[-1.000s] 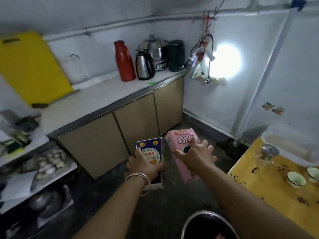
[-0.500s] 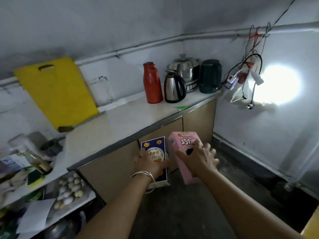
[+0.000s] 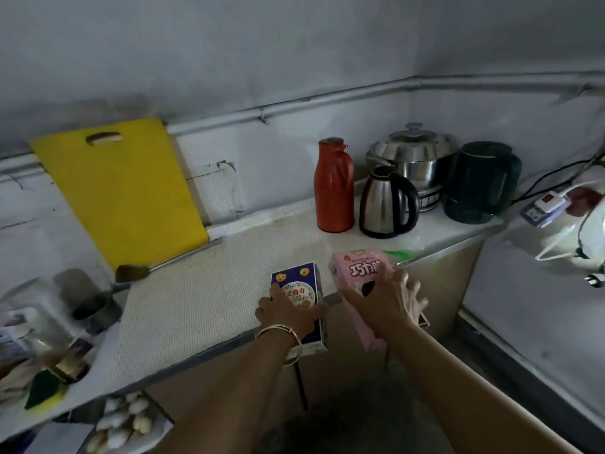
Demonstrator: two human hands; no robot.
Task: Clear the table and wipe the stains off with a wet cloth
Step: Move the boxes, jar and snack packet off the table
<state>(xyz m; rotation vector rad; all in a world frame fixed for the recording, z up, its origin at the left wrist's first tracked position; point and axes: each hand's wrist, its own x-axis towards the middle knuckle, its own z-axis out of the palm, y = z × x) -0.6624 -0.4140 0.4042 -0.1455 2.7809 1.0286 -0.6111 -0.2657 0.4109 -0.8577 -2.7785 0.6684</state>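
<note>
A dark blue cardboard cookie box, gripped by the left hand, and a pink cardboard snack box, gripped by the right hand, are held at the white counter's near edge; wiping is judged not yet begun.

2 boxes at counter front edge: blue box, pink box. Counter back: 2 kettles (steel kettle, dark kettle), 1 red flask, 1 pot, 1 yellow board.

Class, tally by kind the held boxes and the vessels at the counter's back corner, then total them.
Boxes: 2 (blue box, pink box)
Kettles: 2 (steel kettle, dark kettle)
Flasks: 1 (red flask)
Pots: 1 (lidded pot)
Total: 6
</note>
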